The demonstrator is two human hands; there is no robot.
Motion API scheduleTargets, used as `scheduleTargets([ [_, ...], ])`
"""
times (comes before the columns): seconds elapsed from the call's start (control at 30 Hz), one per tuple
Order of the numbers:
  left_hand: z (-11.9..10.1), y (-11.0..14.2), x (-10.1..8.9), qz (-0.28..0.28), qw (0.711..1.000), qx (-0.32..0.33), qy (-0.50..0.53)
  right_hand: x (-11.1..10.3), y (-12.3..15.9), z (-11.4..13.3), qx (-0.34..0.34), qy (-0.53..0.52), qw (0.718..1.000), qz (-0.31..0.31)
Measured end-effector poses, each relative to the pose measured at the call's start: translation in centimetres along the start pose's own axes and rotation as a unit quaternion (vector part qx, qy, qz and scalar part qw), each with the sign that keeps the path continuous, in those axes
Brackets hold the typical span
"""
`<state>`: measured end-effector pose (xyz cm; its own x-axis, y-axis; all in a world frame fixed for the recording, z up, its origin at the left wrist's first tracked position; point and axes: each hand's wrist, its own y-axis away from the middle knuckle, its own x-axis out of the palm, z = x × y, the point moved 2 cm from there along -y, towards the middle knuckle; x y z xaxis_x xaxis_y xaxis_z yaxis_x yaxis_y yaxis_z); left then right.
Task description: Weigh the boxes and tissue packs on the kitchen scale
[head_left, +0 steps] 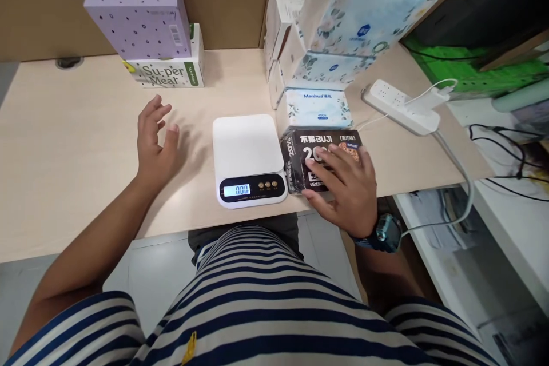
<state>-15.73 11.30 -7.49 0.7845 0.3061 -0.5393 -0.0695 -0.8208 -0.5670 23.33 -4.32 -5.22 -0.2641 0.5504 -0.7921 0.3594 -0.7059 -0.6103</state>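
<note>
A white digital kitchen scale (249,157) sits on the light wooden desk (77,143) in front of me, its display lit. Right beside it lies a dark snack packet (315,151) with white lettering. My right hand (349,186) rests on top of that packet, fingers spread flat over it, thumb at its near edge. My left hand (155,140) hovers just above the desk to the left of the scale, fingers apart and holding nothing.
A purple dotted box (139,11) stands on a white "Super Meal" box (171,71) at the back left. Stacked tissue packs (347,23) and white boxes (281,17) rise behind the packet. A white power strip (401,104) with cable lies at the right edge.
</note>
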Motion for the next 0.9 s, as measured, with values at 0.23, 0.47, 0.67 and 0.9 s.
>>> scheduleTargets([
  [0.23, -0.5, 0.7, -0.2, 0.012, 1.000, -0.012, -0.002, 0.0, -0.4, -0.2, -0.038, -0.029, 0.999, 0.002],
  [0.47, -0.1, 0.4, 0.1, 0.049, 0.998, -0.039, -0.015, 0.6, 1.2, -1.0, 0.012, -0.038, 0.999, 0.005],
  [0.67, 0.0, 0.5, 0.3, 0.041, 0.999, -0.035, 0.000, 0.8, 2.0, -1.4, 0.028, -0.030, 0.999, 0.012],
  [0.9, 0.4, 0.6, 0.4, 0.060, 0.998, -0.029, 0.010, 1.2, 2.2, -1.2, 0.019, -0.014, 1.000, 0.001],
])
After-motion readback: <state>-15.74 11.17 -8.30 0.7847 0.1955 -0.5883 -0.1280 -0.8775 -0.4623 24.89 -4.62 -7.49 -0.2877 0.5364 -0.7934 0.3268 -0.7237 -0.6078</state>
